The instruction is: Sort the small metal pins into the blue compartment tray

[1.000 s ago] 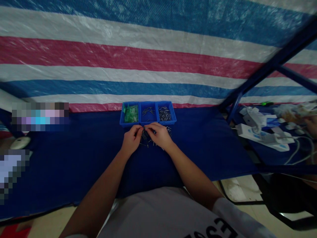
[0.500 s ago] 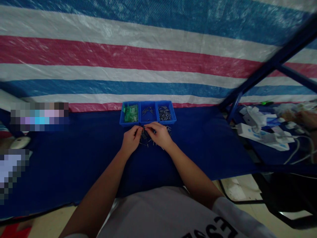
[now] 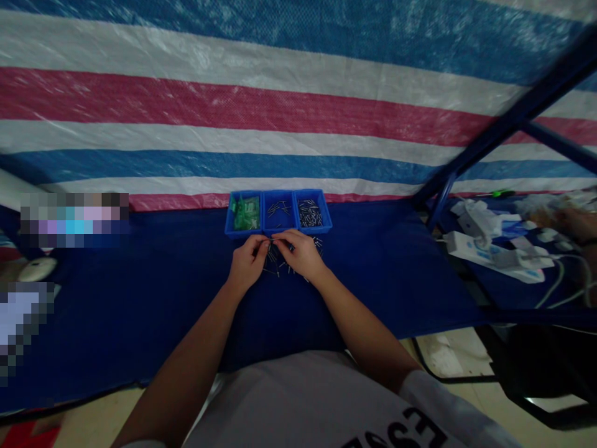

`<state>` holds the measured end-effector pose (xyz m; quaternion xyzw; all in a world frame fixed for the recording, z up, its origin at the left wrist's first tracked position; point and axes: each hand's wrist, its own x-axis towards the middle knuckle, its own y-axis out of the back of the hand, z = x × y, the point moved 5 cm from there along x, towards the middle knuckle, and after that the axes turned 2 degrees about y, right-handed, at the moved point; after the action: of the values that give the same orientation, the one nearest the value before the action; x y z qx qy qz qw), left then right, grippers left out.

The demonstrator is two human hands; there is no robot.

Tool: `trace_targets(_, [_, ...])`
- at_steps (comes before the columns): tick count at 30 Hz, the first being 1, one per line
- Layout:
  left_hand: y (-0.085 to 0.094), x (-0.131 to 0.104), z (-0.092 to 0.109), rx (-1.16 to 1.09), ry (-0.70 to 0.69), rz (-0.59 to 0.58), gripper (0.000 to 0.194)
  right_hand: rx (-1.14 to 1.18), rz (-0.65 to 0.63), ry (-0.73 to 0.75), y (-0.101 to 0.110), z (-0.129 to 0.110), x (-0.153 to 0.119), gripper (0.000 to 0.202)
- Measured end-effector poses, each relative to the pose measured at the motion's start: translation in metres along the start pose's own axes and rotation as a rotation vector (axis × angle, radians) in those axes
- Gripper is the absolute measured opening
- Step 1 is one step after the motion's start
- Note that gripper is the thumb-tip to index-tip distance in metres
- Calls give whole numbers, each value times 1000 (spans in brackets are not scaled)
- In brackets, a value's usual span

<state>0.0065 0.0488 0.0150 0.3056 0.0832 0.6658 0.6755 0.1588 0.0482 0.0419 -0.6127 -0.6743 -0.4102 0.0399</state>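
My left hand and my right hand meet in front of the blue bins, fingertips pinched together. Between them is a thin screw-like metal piece, mostly covered by the fingers and too small to tell exactly. Below and between the hands, loose thin metal pieces lie on the blue cloth, partly hidden by my right hand. Just beyond stand three joined blue bins: the left one holds green packets, the middle one a few thin metal pieces, the right one many short metal pieces.
A dark blue cloth covers the table. Striped sheeting hangs behind it. At right are a blue frame post, a white power strip with cables, and another person's hand. A white mouse lies at left.
My left fingers have shifted very slightly at the pinch. Both hands otherwise stay in place, and the bins are unchanged.
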Motion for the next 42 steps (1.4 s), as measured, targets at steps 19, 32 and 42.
trace_targets(19, [0, 0, -1, 25, -3, -2, 27, -4, 7, -5, 1, -2, 0, 18])
trace_targets(32, [1, 0, 0, 17, 3, 23, 24, -4, -8, 9, 0, 0, 0, 18])
trace_targets(42, [1, 1, 0, 47, -4, 11, 27, -6, -22, -10, -2, 1, 0, 19])
